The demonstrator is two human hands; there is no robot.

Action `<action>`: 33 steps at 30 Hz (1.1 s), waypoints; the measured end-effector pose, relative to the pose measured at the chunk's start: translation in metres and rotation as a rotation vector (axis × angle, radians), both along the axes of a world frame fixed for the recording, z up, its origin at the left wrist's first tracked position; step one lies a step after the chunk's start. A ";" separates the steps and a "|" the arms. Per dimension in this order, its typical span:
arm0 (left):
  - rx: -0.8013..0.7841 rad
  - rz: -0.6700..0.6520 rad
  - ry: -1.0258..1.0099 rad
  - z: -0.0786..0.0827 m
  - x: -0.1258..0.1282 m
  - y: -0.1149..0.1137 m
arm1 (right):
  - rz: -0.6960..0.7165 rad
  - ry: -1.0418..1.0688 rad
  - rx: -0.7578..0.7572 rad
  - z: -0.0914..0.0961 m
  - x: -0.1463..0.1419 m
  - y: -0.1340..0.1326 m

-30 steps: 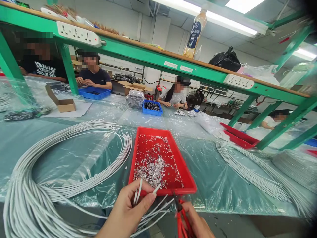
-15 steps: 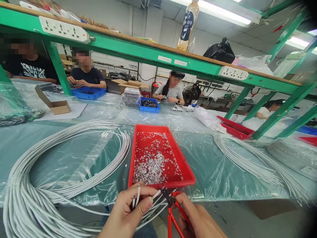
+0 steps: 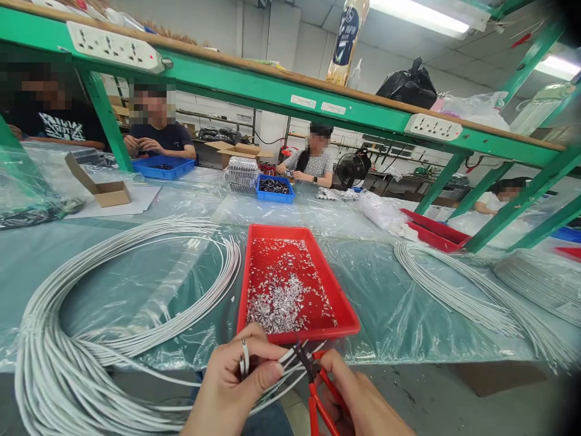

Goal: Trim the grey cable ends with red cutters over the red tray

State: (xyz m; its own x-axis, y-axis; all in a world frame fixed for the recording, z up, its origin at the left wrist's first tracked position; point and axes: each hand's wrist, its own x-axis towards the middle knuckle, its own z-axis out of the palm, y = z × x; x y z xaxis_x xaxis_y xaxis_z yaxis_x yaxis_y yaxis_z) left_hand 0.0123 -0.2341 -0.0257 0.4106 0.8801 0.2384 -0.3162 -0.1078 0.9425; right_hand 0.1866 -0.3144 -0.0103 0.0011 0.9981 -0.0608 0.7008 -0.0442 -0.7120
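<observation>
At bottom centre, your left hand (image 3: 240, 378), closed in a pinch, held a white cable (image 3: 287, 356), apparently to steady its tip; your right hand (image 3: 351, 387) curled firmly round red-handled cutters (image 3: 313, 371), blades at that tip, just below the red tray (image 3: 338, 330).

The tray (image 3: 345, 315) is red, and bits (image 3: 276, 303) inside it are silver. The wires (image 3: 48, 339) left of the tray are white. In front of the tray, pliers (image 3: 313, 389) are red and black.

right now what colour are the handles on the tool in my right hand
The handles are red, in the head view.
</observation>
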 end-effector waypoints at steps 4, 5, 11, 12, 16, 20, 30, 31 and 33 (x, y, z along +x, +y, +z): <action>-0.363 -0.117 -0.345 0.011 -0.003 -0.009 | -0.211 0.159 0.112 -0.015 0.002 0.013; -0.389 -0.109 -0.331 0.012 -0.002 -0.011 | -0.252 0.296 0.152 -0.018 0.000 0.017; -0.481 -0.221 -0.060 -0.004 0.012 -0.011 | -0.037 1.023 0.305 -0.022 -0.039 0.034; -0.444 -0.206 -0.058 -0.007 0.012 -0.010 | -0.042 1.101 0.316 -0.020 -0.045 0.035; -0.226 -0.006 -0.018 -0.003 0.001 0.001 | -0.134 1.161 0.389 -0.018 -0.059 0.037; -0.034 -0.052 0.186 0.012 -0.010 0.008 | -0.203 0.849 0.477 -0.025 -0.056 0.037; 0.102 -0.055 0.243 0.017 -0.010 0.007 | 0.092 0.211 0.842 -0.022 -0.039 0.038; 0.129 -0.051 0.281 0.019 -0.011 0.007 | 0.099 0.159 0.858 -0.022 -0.037 0.038; 0.203 -0.007 0.405 0.020 -0.013 0.007 | 0.119 0.050 0.873 -0.023 -0.035 0.037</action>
